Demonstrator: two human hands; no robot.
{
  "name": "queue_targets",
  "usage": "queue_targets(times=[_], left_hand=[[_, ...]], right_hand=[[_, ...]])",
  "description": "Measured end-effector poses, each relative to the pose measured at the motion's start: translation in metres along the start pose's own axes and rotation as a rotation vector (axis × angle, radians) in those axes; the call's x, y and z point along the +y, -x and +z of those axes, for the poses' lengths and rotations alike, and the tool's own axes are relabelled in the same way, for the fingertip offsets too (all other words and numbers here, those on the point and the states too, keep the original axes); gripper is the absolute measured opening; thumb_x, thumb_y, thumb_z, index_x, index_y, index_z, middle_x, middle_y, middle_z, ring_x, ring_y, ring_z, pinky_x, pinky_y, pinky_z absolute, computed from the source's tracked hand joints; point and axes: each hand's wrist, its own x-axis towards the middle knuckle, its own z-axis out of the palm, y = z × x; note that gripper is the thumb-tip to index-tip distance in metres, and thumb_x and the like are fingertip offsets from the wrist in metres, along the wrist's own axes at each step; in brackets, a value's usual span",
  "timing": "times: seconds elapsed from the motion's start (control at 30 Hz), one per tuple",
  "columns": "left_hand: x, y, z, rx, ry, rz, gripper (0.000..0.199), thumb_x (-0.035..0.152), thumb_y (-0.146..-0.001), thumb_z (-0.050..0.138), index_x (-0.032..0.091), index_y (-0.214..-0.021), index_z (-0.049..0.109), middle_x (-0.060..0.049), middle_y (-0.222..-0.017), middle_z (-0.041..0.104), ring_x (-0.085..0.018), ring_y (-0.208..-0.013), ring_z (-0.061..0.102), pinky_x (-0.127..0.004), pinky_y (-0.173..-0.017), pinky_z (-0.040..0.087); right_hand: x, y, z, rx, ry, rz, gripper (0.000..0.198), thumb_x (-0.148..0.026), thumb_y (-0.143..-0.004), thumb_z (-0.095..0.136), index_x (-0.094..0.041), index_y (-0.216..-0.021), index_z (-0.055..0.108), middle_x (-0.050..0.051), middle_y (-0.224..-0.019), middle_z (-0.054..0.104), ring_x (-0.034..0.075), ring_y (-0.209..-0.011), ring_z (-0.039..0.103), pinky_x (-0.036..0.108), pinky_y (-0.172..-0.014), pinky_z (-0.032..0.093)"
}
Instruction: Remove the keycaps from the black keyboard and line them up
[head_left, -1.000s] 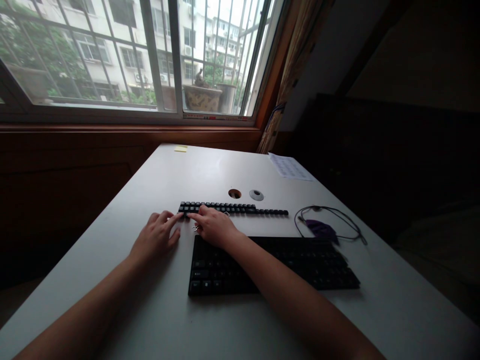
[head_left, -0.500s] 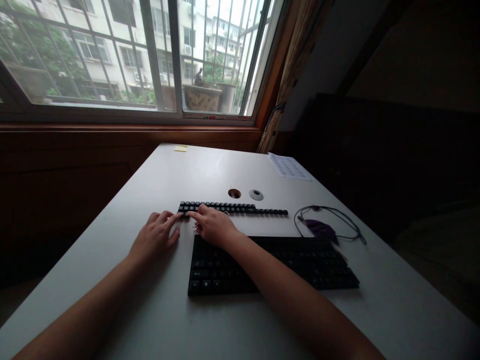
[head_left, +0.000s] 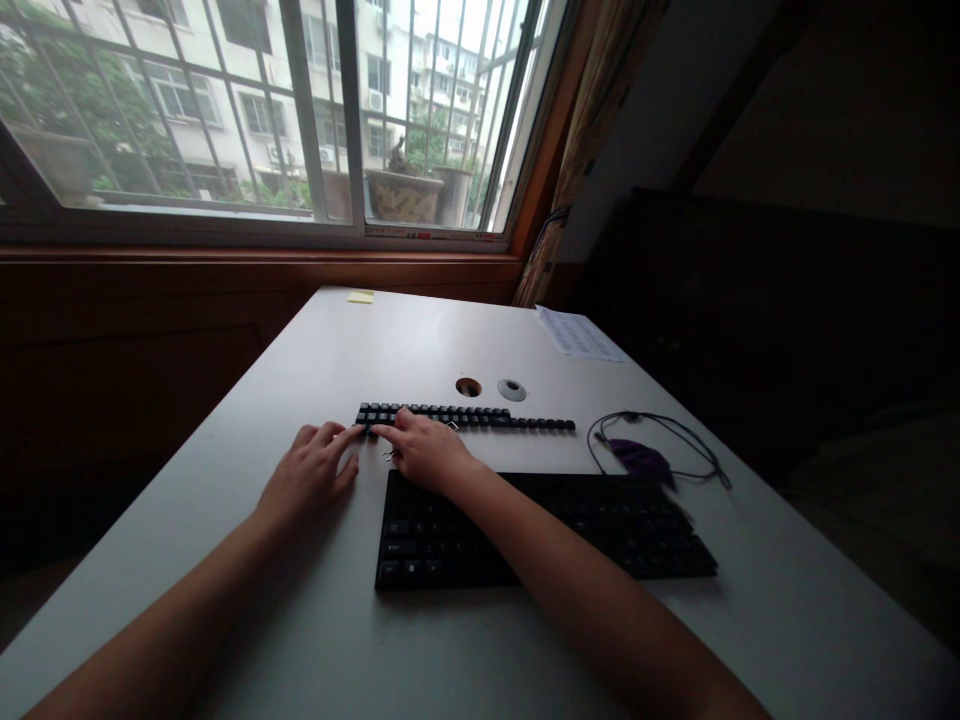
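Rows of loose black keycaps lie on the white table. At the left end of these rows, my left hand reaches in with its index finger stretched out and its thumb apart. The index fingertip touches or nearly touches a keycap there. From the other side my right hand points its index finger at the same spot, covering part of the rows. Whether a key sits between the two fingertips is too small to tell. Bent thin metal wires lie beside my right hand. Under my right forearm rests a black keyboard.
A coiled black cable and a dark purple cloth-like item lie at the right. Beyond the keycaps are a round table hole and a grey ring cover. Printed paper and a yellow note lie near the far edge.
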Motion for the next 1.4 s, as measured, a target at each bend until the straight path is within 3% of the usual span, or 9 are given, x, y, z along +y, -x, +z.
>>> queue_targets(times=[1.17, 1.4], left_hand=[[-0.0002, 0.0009, 0.0009, -0.011, -0.039, -0.007, 0.043, 0.031, -0.092, 0.049, 0.019, -0.133, 0.054, -0.011, -0.111, 0.060, -0.030, -0.104, 0.052, -0.045, -0.095, 0.046], [-0.0006, 0.0017, 0.0028, 0.034, -0.022, -0.012, 0.044, 0.030, -0.090, 0.051, 0.019, -0.133, 0.051, -0.011, -0.110, 0.060, -0.030, -0.103, 0.053, -0.044, -0.094, 0.046]], right_hand=[[0.0013, 0.0003, 0.0010, 0.005, 0.006, 0.002, 0.052, -0.031, -0.093, 0.048, -0.037, -0.144, 0.040, 0.007, -0.126, 0.052, 0.023, -0.101, 0.059, 0.037, -0.083, 0.052], [0.0003, 0.0025, -0.0021, 0.024, -0.010, 0.015, 0.057, -0.028, -0.092, 0.050, -0.035, -0.147, 0.035, 0.007, -0.126, 0.052, 0.023, -0.101, 0.059, 0.036, -0.083, 0.052]])
